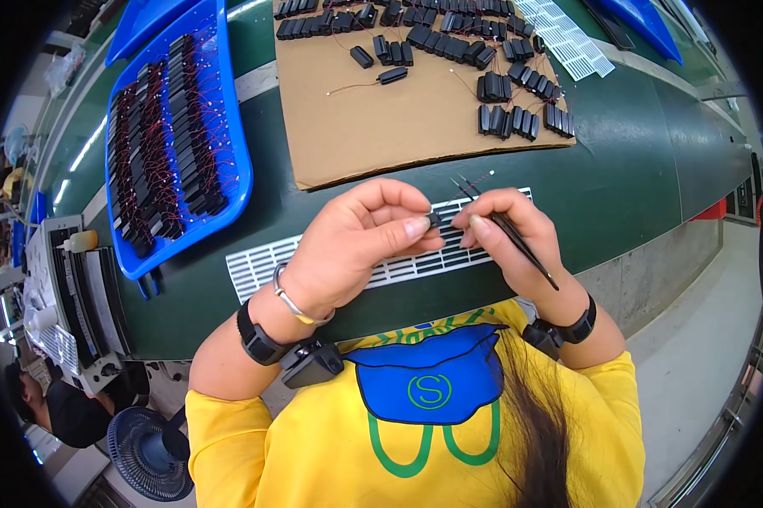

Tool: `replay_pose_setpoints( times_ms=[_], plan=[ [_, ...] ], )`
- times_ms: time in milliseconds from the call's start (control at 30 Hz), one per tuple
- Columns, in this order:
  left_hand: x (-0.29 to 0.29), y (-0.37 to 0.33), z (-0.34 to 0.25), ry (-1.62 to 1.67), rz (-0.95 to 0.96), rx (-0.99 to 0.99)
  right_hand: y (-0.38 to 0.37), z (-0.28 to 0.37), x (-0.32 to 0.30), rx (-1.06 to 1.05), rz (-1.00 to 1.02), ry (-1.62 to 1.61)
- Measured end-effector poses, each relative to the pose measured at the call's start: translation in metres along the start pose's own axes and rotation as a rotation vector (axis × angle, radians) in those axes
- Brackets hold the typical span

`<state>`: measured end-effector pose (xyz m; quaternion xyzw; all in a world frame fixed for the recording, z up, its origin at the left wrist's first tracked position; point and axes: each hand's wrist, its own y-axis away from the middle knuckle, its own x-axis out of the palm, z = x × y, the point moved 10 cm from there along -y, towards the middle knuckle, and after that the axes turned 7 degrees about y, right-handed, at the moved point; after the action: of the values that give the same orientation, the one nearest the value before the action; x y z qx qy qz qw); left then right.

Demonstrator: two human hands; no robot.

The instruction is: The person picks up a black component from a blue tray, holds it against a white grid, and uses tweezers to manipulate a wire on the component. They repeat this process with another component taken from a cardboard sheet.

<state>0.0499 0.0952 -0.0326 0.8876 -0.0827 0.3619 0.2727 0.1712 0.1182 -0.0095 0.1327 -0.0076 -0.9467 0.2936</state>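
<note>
My left hand (364, 233) pinches a small black part (435, 219) between thumb and fingers. It resembles the black box-shaped parts with thin red wires lying about, and a wire with a white tip runs up beyond it. In my right hand (517, 233) is a pair of dark tweezers (527, 250), the tips pointing away from me and the rear end slanting down over the palm. The right fingertips are close beside the black part; whether they touch it I cannot tell. Both hands are above a white sheet (259, 264) with rows of slots on the green table.
To the left, a blue tray (244, 182) holds rows of wired black parts (182, 127). A cardboard sheet (339, 152) beyond my hands carries many more, one lying apart (392, 75). Another slotted white sheet (568, 38) is at the far right. A fan (149, 453) stands lower left.
</note>
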Motion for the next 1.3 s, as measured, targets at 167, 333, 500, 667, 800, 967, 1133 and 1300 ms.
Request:
replay_pose_setpoints(
  times_ms=[167,333,500,667,800,967,1133,1300],
  plan=[
    [-0.009,-0.007,0.000,0.044,-0.019,0.080,-0.006,0.000,-0.004,-0.019,-0.096,-0.226],
    [-0.013,-0.008,-0.002,0.103,-0.026,0.085,0.008,-0.001,-0.019,0.005,-0.231,-0.310],
    [-0.015,-0.009,-0.004,0.054,-0.041,0.097,0.008,0.030,-0.005,-0.284,0.012,0.125],
    [-0.017,-0.008,-0.005,0.011,-0.049,0.123,0.007,0.032,0.014,-0.361,0.032,0.277],
    [-0.011,-0.004,-0.010,-0.007,-0.028,0.168,0.006,0.009,0.008,-0.156,-0.021,0.200],
    [-0.007,-0.009,-0.002,-0.030,0.025,0.100,0.003,0.013,0.009,-0.223,-0.016,0.183],
    [-0.007,-0.014,0.002,-0.130,0.014,0.057,0.004,0.017,0.010,-0.282,-0.003,0.245],
    [-0.008,-0.015,0.004,-0.149,-0.004,0.032,0.004,0.025,0.009,-0.337,-0.064,0.331]
  ],
)
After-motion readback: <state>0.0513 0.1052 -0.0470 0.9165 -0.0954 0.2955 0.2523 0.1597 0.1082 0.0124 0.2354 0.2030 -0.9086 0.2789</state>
